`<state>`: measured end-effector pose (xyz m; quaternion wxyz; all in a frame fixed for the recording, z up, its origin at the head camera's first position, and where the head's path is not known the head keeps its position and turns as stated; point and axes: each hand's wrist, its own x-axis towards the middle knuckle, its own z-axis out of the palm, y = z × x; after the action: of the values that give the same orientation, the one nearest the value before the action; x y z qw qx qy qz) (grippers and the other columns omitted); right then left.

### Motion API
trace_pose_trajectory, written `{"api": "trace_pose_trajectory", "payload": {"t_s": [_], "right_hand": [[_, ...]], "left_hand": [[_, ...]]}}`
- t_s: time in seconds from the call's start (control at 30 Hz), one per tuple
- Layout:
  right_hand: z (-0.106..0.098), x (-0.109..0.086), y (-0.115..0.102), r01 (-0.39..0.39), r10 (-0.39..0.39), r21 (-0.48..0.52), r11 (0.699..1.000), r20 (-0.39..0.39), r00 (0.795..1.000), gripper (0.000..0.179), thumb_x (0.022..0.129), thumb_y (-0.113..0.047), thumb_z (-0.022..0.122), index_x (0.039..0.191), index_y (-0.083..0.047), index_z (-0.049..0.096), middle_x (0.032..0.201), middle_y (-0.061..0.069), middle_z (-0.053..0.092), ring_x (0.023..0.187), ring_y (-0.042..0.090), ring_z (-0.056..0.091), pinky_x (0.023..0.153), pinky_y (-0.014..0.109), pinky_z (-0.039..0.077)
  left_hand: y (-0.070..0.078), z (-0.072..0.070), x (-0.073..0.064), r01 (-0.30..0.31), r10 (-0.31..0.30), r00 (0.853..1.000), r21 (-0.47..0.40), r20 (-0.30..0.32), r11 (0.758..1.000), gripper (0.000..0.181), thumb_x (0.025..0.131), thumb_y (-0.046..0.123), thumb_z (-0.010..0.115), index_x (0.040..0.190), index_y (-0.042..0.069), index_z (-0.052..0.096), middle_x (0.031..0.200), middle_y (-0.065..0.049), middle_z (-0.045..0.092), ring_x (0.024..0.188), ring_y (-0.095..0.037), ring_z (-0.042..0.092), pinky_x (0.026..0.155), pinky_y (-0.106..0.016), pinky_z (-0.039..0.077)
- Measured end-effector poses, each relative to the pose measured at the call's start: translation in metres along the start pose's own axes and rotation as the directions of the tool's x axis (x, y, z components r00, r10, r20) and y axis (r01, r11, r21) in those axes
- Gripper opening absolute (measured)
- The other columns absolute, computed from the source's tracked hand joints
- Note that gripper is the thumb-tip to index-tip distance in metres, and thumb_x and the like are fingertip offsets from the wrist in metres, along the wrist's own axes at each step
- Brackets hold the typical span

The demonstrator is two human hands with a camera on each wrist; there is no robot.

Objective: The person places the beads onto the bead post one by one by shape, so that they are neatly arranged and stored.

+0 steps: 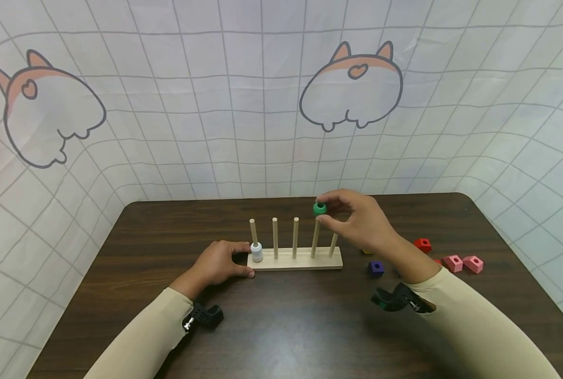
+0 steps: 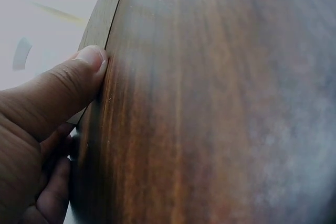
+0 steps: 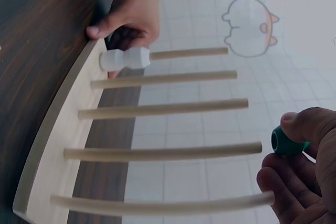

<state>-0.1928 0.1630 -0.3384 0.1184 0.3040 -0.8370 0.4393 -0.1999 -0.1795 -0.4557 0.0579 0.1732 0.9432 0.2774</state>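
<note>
A pale wooden peg board with several upright pegs lies on the table. My left hand grips its left end, thumb along the front edge and fingers behind. Around the leftmost peg, low at the base, sit stacked white beads; the other pegs are bare. Up at the right, my right hand pinches a green bead between thumb and fingers. In the right wrist view the green bead is just beyond the tip of the fourth peg, its hole facing the peg. The rightmost peg is partly hidden by this hand in the head view.
Right of the board lie loose blocks with holes: a purple block, a red block and pink blocks. A yellow piece shows partly under the right hand. A white gridded cloth hangs behind the dark table.
</note>
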Motion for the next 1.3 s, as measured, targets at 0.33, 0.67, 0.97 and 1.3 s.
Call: {"api": "trace_pose_trajectory", "payload": {"t_s": [0.33,0.67,0.97,1.3], "right_hand": [[0.013,0.004,-0.011,0.021,-0.021,0.010,1.000,0.018,1.000,0.036,0.089,-0.009,0.082,0.122,-0.005,0.069,0.111,0.002,0.072,0.097,0.016,0.071,0.086,0.035,0.057],[0.024,0.015,-0.020,0.012,-0.013,0.007,1.000,0.043,0.999,0.035,0.088,-0.007,0.082,0.120,-0.004,0.070,0.107,0.001,0.073,0.094,0.015,0.070,0.084,0.035,0.057],[0.036,0.023,-0.027,-0.010,0.008,0.018,1.000,0.076,0.997,0.034,0.090,-0.012,0.081,0.122,-0.008,0.070,0.106,-0.002,0.073,0.095,0.013,0.070,0.086,0.035,0.056],[0.050,0.031,-0.033,-0.033,0.030,0.035,0.999,0.103,0.994,0.034,0.091,-0.013,0.081,0.122,-0.010,0.070,0.104,-0.006,0.072,0.093,0.010,0.069,0.084,0.034,0.056]], "left_hand": [[0.000,-0.001,-0.003,-0.019,0.019,1.000,0.010,0.003,1.000,0.061,0.074,0.041,0.093,0.128,0.019,0.074,0.132,-0.004,0.068,0.125,-0.032,0.060,0.101,-0.051,0.049],[0.001,-0.002,-0.003,-0.029,0.029,1.000,-0.010,-0.002,1.000,0.061,0.074,0.040,0.093,0.128,0.018,0.074,0.131,-0.005,0.069,0.124,-0.033,0.061,0.101,-0.051,0.048],[0.000,-0.002,-0.003,-0.031,0.031,1.000,-0.012,0.001,0.999,0.062,0.075,0.040,0.092,0.129,0.017,0.073,0.133,-0.006,0.067,0.126,-0.033,0.060,0.102,-0.052,0.048],[-0.001,-0.002,-0.002,-0.027,0.027,1.000,-0.028,0.008,0.999,0.062,0.075,0.041,0.092,0.129,0.018,0.073,0.133,-0.005,0.068,0.126,-0.032,0.060,0.103,-0.052,0.048]]}}
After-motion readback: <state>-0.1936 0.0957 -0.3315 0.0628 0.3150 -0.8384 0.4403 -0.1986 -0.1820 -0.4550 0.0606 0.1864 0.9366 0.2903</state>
